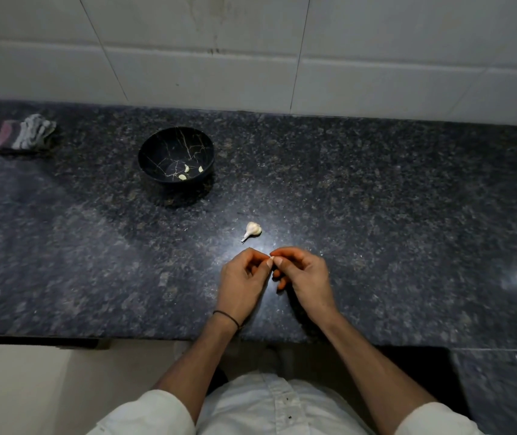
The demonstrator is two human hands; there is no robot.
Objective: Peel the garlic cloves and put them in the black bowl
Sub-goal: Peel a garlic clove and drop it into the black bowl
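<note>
Dark speckled stone surface (376,199), white tiled wall (188,58) behind the back edge.

Near the front edge, about mid-width: left hand (241,277) and right hand (305,274) brought together, thumb tips touching. Grip of both closed tight, thumb and forefinger of each pinching one garlic clove (271,255) between them. Only a pale sliver of it visible, rest hidden by fingertips; peeled or not, cannot tell. Remaining fingers of both hands curled under. Thin dark band (227,318) round the left wrist.

Just beyond the hands toward the back edge: garlic head (252,230), lying on its side on the surface, stem toward front-left, clear of both hands.

Further back and left: black bowl (156,146), upright, pale crack-like veins inside, nearer the back edge than the front. Inside, on the bottom toward its right side: three peeled cloves (182,176), close together but not touching.

Back-left corner: bunched cloth (26,136), grey and pinkish, well apart from the bowl.

Below the front edge: white sleeves (150,416) and white shirt front.
</note>
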